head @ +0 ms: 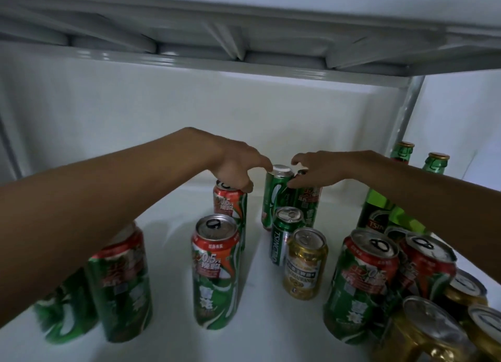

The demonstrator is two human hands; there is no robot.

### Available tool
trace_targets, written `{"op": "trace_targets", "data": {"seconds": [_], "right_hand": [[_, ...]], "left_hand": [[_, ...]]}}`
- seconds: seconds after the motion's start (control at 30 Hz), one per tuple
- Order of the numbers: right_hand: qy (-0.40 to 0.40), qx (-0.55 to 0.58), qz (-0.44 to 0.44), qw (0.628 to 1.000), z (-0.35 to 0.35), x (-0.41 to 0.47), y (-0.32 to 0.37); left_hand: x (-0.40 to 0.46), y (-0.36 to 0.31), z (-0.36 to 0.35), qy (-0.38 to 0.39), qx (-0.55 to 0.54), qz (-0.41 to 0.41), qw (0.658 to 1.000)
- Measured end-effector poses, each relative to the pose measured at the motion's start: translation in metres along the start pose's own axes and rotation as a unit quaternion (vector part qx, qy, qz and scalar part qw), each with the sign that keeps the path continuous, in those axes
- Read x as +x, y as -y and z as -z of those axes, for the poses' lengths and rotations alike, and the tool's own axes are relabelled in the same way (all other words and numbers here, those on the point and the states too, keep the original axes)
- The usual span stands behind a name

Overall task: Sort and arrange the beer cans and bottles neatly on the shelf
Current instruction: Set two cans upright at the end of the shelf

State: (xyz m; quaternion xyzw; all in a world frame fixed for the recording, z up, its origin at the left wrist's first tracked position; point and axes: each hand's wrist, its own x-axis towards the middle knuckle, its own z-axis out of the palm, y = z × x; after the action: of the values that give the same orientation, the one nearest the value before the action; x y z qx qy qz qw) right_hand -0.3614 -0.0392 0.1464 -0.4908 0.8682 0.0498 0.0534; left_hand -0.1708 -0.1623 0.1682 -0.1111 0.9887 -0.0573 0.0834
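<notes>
Two bare hands reach to the far middle of a white shelf [168, 342] crowded with beer cans and bottles. The left hand [235, 169] rests on top of a red-and-green can [230, 207], fingers curled over its rim, index finger stretched right toward the lid of a tall green can [275, 199]. The right hand [318, 171] pinches that tall green can near its top, fingers and thumb curled; another red-and-green can [309, 204] stands touching it on the right, partly hidden by the hand. Just in front stand a short green Tsingtao can [284, 234] and a gold can [305, 264], close together. Nearer, at centre, a red-and-green can [215, 272] stands alone. More such cans cluster at near left [122, 285] under the left forearm and at near right [363, 285], where gold cans [423, 332] crowd the corner. Green glass bottles [401, 153] stand at far right behind the right forearm. A grey upper shelf [244, 36] spans overhead.
</notes>
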Motion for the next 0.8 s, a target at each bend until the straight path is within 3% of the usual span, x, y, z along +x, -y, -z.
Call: {"op": "trace_targets", "data": {"seconds": [0.13, 0.43, 0.63, 0.8], "right_hand": [[-0.051, -0.005, 0.032, 0.998, 0.020, -0.029, 0.022], [-0.088, -0.007, 0.119, 0.989, 0.032, -0.061, 0.094], [-0.126, 0.060, 0.231, 0.963, 0.041, -0.089, 0.163], [-0.068, 0.070, 0.313, 0.945, 0.015, -0.100, 0.217]], "left_hand": [[-0.043, 0.015, -0.001, -0.030, -0.046, -0.007, 0.998], [-0.132, 0.064, -0.021, -0.128, -0.151, 0.023, 0.980], [-0.196, 0.088, -0.048, -0.230, -0.259, 0.058, 0.936], [-0.239, 0.086, -0.101, -0.267, -0.380, 0.107, 0.879]]}}
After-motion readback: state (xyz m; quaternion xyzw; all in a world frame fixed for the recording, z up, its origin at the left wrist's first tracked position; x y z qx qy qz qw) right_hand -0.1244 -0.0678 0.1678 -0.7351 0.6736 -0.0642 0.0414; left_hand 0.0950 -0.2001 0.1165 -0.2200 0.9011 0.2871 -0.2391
